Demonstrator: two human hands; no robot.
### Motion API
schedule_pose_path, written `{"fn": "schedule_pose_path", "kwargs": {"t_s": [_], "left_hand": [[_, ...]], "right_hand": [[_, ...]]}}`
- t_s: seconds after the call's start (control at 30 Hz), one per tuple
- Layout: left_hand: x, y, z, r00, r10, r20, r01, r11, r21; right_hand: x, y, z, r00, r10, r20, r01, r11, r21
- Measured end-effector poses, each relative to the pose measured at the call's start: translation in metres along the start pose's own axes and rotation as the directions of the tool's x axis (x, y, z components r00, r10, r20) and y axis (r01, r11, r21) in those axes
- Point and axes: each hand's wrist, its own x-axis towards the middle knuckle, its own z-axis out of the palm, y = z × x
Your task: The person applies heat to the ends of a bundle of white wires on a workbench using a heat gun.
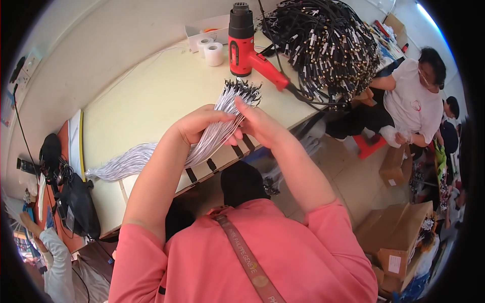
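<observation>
A thick bundle of white wires with dark-sleeved metal terminals at its near-upright end runs across the table. My left hand is closed round the bundle from the left, a little below the terminals. On the right side, my right hand grips the same wires, its thumb lying along them just under the terminals. The wires' other end trails leftward on the tabletop. Just beyond the terminals a red and black heat gun stands on end, nozzle up.
A big heap of black cables fills the table's far right. Behind the hands are white tape rolls and a white open box. A black bag hangs at left. Cardboard boxes stand right; a seated person works beyond.
</observation>
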Motion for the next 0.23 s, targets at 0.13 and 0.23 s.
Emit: {"fn": "schedule_pose_path", "kwargs": {"t_s": [0.13,0.23], "left_hand": [[0.0049,0.0002,0.0013,1.000,-0.007,0.010,0.007,1.000,-0.017],[0.0049,0.0022,-0.0011,1.000,0.018,0.022,-0.018,1.000,0.005]], "right_hand": [[0.0060,0.0015,-0.0046,0.999,0.026,-0.044,-0.027,0.999,-0.037],[0.0117,-0.0003,-0.0071,1.000,-0.006,-0.010,0.005,0.997,-0.082]]}}
